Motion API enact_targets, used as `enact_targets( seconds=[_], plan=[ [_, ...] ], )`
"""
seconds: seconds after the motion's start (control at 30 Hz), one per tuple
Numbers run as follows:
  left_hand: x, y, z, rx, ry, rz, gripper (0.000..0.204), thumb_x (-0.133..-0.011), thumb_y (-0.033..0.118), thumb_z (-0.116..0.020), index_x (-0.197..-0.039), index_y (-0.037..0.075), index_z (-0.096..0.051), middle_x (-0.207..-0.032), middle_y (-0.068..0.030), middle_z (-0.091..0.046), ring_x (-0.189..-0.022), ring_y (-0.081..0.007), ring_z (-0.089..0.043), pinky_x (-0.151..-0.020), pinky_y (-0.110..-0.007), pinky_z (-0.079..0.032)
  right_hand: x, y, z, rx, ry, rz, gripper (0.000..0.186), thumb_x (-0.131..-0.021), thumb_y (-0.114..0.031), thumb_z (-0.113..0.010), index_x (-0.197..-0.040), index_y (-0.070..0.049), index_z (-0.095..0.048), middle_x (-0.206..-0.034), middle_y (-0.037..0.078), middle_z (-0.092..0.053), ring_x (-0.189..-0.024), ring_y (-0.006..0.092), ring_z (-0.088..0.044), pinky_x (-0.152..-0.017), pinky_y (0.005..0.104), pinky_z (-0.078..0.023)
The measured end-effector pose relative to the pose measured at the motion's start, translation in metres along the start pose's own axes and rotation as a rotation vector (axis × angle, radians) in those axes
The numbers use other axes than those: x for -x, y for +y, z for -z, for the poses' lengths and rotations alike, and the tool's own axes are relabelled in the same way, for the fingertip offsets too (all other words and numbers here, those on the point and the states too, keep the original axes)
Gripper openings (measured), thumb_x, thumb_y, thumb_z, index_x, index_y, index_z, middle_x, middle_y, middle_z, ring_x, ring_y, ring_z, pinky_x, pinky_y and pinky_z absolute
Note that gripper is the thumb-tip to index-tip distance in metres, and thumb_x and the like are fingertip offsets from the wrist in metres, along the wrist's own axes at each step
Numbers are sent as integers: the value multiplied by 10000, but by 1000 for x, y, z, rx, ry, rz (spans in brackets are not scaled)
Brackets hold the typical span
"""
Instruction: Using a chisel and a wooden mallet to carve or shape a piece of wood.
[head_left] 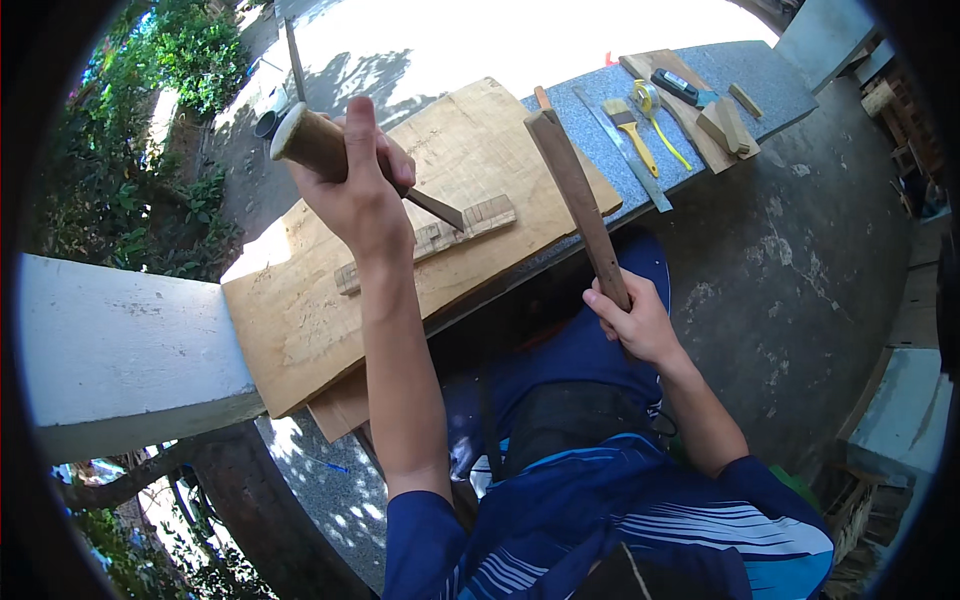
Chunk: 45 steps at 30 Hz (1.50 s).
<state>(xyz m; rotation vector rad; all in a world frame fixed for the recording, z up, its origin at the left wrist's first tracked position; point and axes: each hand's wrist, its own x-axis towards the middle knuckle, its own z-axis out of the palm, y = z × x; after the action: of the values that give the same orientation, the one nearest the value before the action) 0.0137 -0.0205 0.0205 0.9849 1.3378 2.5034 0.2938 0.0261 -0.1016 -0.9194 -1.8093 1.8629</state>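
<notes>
Head view: left hand (pixel 362 195) grips a round-handled chisel (pixel 436 209), seemingly touching a grainy strip (pixel 428 242); right hand (pixel 640 317) clasps a squared wooden bat (pixel 582 205).

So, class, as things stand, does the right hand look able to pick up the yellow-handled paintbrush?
Probably not straight away: the right hand has a wooden bar in its grip. The paintbrush itself lies uncovered on the speckled slab, on that hand's side, so the way otherwise looks free.

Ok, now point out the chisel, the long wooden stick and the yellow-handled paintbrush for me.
Chisel (pixel 436 209): head view, on the blade.
Wooden stick (pixel 581 202): head view, about halfway along its length.
Paintbrush (pixel 637 140): head view, on the yellow handle.
</notes>
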Motion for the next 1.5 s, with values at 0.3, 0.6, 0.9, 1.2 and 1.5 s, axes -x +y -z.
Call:
enact_targets(
  seconds=[0.3,0.6,0.9,1.2,1.5],
  plan=[
    [6,-3,-11,-6,124,-86,257,-969,105,-665,-1055,92,-423,-643,-1,-403,-429,-106,-407,-403,-279,-327,4,10,0,-27,20,-33,247,-986,-244,-702,-871,-69,-572,-573,-44,-486,-468,44,-462,-443,242,-348],
    [25,-1,11,130,260,-144,163,-918,83,-583,-1010,179,-490,-665,8,-389,-446,-129,-394,-415,-288,-340,12,23,-2,-36,-7,-39,264,-987,-247,-695,-848,-67,-562,-575,-55,-470,-484,39,-444,-457,246,-333],
    [28,-3,-3,175,266,-155,179,-897,58,-590,-958,118,-433,-619,-4,-399,-404,-110,-415,-371,-259,-356,15,24,-2,-44,2,-45,267,-985,-250,-699,-847,-66,-565,-570,-51,-478,-464,41,-458,-442,235,-341],
    [35,-9,-9,125,253,-203,162,-900,11,-567,-895,77,-420,-591,-9,-404,-397,-109,-406,-375,-262,-374,17,29,2,-41,11,-51,249,-984,-239,-701,-859,-64,-575,-572,-46,-492,-460,44,-472,-437,232,-355],
    [25,-18,-21,-149,38,-285,182,-965,42,-631,-914,34,-457,-611,-42,-492,-491,-116,-537,-437,-261,-456,17,34,5,-56,20,-59,246,-983,-222,-703,-852,-67,-565,-566,-41,-489,-453,49,-477,-434,236,-360]
  ],
)
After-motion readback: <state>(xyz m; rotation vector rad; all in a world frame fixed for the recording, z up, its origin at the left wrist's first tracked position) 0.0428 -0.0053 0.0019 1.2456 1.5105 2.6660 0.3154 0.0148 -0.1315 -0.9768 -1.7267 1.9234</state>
